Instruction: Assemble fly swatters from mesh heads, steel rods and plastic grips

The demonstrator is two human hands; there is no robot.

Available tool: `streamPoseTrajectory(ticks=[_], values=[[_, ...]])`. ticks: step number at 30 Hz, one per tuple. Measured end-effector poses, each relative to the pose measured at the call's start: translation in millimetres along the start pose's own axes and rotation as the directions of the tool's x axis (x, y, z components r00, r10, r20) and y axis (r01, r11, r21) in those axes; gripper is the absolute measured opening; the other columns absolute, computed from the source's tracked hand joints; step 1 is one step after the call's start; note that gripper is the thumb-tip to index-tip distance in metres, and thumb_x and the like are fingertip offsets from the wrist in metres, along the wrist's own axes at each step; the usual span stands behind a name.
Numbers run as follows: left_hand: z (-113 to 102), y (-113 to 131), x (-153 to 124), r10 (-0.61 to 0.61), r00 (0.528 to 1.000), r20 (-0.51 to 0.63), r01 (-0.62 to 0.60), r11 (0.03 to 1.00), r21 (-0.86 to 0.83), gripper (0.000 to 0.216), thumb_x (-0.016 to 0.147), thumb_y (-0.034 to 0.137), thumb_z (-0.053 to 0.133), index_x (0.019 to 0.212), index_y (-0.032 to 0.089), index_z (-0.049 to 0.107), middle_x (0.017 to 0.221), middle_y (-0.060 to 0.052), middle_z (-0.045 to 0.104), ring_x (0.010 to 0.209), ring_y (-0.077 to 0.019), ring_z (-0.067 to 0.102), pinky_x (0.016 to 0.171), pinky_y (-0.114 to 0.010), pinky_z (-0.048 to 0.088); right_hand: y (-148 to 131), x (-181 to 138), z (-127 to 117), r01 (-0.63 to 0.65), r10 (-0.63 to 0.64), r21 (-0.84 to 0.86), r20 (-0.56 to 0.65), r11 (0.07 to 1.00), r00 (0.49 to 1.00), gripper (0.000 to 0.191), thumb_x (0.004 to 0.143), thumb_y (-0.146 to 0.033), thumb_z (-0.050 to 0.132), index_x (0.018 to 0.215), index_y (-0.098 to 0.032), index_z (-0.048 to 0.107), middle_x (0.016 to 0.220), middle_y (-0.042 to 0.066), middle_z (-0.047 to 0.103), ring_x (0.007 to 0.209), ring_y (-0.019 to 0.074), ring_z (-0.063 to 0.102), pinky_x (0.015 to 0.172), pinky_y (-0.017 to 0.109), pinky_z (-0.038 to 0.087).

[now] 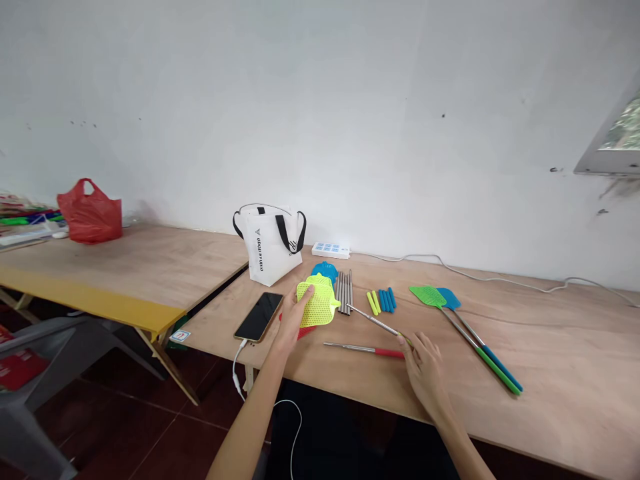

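My left hand (294, 316) grips a yellow fly swatter head (319, 304), a perforated paddle with its narrow socket pointing right. In my right hand (423, 361) is a metal telescopic rod (375, 321) with a yellow handle, mostly covered by my fingers. The rod's tip sits a little to the right of the socket, apart from it. Beneath the rod, a second rod with a red handle (389, 353) lies on the table. Behind and under my left hand are a blue swatter head (326, 269), more yellow and a red one (306, 331).
Several metal rods (345, 292) lie beside yellow grips (373, 303) and blue grips (387, 300). Two assembled swatters, green (428, 296) and blue (449, 297), rest at right. A phone (259, 316) on a cable, a white bag (273, 247) and a power strip (331, 251) stand left and back.
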State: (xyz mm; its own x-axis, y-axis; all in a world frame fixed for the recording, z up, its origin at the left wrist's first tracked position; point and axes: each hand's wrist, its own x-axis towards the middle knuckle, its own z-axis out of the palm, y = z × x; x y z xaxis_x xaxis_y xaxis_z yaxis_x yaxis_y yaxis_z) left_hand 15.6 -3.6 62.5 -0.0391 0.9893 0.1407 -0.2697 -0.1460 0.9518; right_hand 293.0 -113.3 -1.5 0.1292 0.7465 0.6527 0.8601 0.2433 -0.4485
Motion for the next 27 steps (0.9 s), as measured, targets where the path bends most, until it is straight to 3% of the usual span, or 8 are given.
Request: streamPoseTrajectory(ticks=[5,15,23,27], values=[[0.8,1.8,-2.7,-0.02,0.996,0.085,0.022,1.0,-0.022,0.056,0.076,0.057,0.079,0.112,0.018,0.063,0.108,-0.011,0.075,0.088,-0.0256,0.075,0.072,-0.034,0.061,-1.7,0.2,0.0,-0.006,0.005,0.014,0.05,1.0,0.999,0.041,0.106,-0.05,0.034,0.112,-0.025,0.067,0.089,0.005,0.064,0.086,0.0226,0.06,0.078,0.035,0.042],[-11.3,3.5,0.9,0.029,0.995,0.093,-0.039,0.994,0.106,0.049,0.077,0.055,0.08,0.105,0.018,0.064,0.101,-0.008,0.074,0.09,-0.0249,0.074,0.073,-0.031,0.06,-1.2,-1.9,0.1,0.083,-0.078,-0.099,0.051,0.992,0.996,0.038,0.106,-0.044,0.037,0.116,-0.026,0.069,0.091,0.006,0.066,0.087,0.0219,0.061,0.081,0.037,0.041],[-11.3,14.7,-4.4,-0.008,0.98,0.201,-0.025,0.986,0.165,0.051,0.08,0.055,0.077,0.113,0.018,0.066,0.1,-0.008,0.075,0.089,-0.0248,0.073,0.073,-0.032,0.06,2.3,-1.3,-2.7,0.173,-0.169,-0.095,0.046,0.98,0.984,0.031,0.106,-0.037,0.039,0.111,-0.027,0.069,0.095,0.004,0.072,0.092,0.0204,0.065,0.102,0.044,0.035],[-9.9,14.2,-4.9,0.047,0.975,0.215,-0.09,0.978,0.191,0.047,0.082,0.054,0.075,0.109,0.018,0.065,0.098,-0.007,0.073,0.089,-0.0232,0.071,0.071,-0.029,0.058,-4.0,-1.0,-4.1,0.194,-0.188,-0.11,0.061,0.975,0.98,0.03,0.106,-0.034,0.039,0.111,-0.025,0.068,0.095,0.004,0.072,0.091,0.0197,0.066,0.106,0.045,0.033]])
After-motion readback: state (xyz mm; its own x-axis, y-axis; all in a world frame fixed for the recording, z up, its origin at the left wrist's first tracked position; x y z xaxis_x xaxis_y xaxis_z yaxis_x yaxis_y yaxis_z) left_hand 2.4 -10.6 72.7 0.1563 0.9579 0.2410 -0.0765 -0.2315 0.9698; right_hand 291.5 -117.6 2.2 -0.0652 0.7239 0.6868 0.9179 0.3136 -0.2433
